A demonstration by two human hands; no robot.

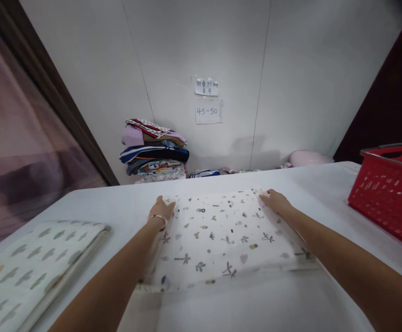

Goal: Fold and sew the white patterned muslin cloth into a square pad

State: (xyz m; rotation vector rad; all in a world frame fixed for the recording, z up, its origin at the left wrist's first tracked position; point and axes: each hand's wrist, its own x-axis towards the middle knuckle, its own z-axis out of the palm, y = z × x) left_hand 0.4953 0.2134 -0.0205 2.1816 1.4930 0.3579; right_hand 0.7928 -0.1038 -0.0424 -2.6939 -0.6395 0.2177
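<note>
A white cloth [218, 230] printed with small plants and shapes lies spread in front of me on the white table. At its far left corner, my left hand [162, 210], with a bracelet at the wrist, is closed on the edge. My right hand [276, 202] pinches the far right corner between thumb and fingers. The near edge of the print lies over a plain white layer [235, 306]; I cannot tell whether that belongs to the same cloth.
A folded cloth [31, 267] with grey leaf-like marks lies on the left of the table [117, 203]. On the right stands a red basket [391, 193]. Stacked fabrics [154, 152] rise behind the table's far edge, against a wall with two paper signs [207, 99].
</note>
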